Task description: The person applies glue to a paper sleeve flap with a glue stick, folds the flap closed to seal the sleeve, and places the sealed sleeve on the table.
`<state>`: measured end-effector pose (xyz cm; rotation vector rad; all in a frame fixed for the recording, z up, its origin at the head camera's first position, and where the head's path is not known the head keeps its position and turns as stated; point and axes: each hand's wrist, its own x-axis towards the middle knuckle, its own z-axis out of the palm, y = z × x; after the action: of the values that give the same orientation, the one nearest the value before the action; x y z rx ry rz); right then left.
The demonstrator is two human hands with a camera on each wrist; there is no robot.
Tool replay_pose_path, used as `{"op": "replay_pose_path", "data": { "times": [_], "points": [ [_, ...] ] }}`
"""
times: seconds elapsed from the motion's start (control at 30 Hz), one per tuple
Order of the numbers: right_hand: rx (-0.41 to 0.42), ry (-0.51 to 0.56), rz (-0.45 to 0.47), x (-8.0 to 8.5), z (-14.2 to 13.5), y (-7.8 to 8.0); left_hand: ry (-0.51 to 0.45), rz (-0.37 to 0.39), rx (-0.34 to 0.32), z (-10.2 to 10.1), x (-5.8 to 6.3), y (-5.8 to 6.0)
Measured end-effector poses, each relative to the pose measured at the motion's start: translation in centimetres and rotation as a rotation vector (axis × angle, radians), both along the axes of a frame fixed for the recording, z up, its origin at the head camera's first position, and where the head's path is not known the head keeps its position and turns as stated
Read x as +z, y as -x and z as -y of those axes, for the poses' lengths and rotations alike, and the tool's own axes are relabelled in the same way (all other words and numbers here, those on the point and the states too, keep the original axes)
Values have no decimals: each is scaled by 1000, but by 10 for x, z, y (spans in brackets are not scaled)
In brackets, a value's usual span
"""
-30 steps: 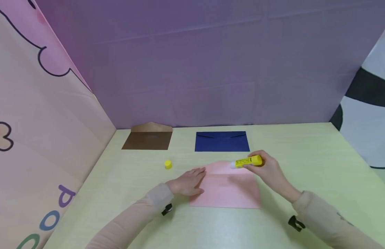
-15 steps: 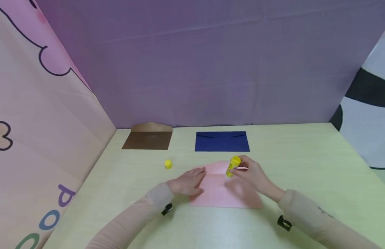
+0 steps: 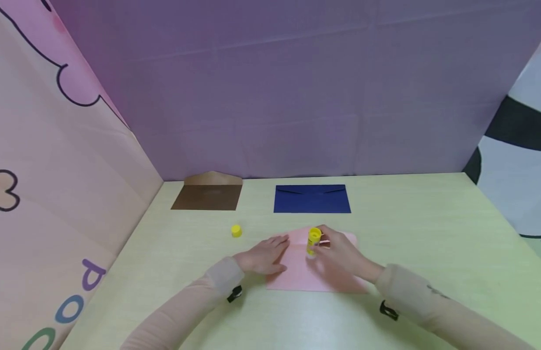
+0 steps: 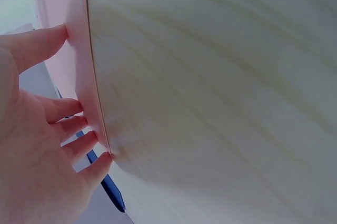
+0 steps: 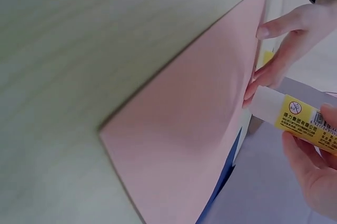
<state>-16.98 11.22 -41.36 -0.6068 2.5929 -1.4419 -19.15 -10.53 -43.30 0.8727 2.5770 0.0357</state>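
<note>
A pink envelope (image 3: 320, 274) lies on the table with its flap spread toward the back. On its left edge rests my left hand (image 3: 263, 256), fingers extended and fingertips touching the paper in the left wrist view. My right hand (image 3: 343, 252) grips a yellow glue stick (image 3: 313, 241) above the envelope, its white end pointing down. In the right wrist view the glue stick (image 5: 308, 124) shows a printed label and a pale tip. Whether the tip touches the paper cannot be told. The yellow cap (image 3: 236, 231) stands on the table left of the envelope.
Behind, a brown envelope (image 3: 206, 198) with a raised flap lies at the back left. A dark blue envelope (image 3: 312, 199) lies to its right. A purple curtain (image 3: 261, 97) hangs along the table's (image 3: 427, 218) back edge, with a printed panel (image 3: 69, 194) at the left.
My right hand has moved left over the envelope, turning the glue stick from nearly level to upright with its white end down. My left hand has stayed in place.
</note>
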Motion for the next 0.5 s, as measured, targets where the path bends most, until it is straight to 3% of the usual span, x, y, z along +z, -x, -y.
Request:
{"op": "replay_pose_path", "data": {
  "times": [0.5],
  "points": [
    [83, -123, -22, -5, 17, -2, -2, 3, -6, 2, 0, -1]
  ]
}}
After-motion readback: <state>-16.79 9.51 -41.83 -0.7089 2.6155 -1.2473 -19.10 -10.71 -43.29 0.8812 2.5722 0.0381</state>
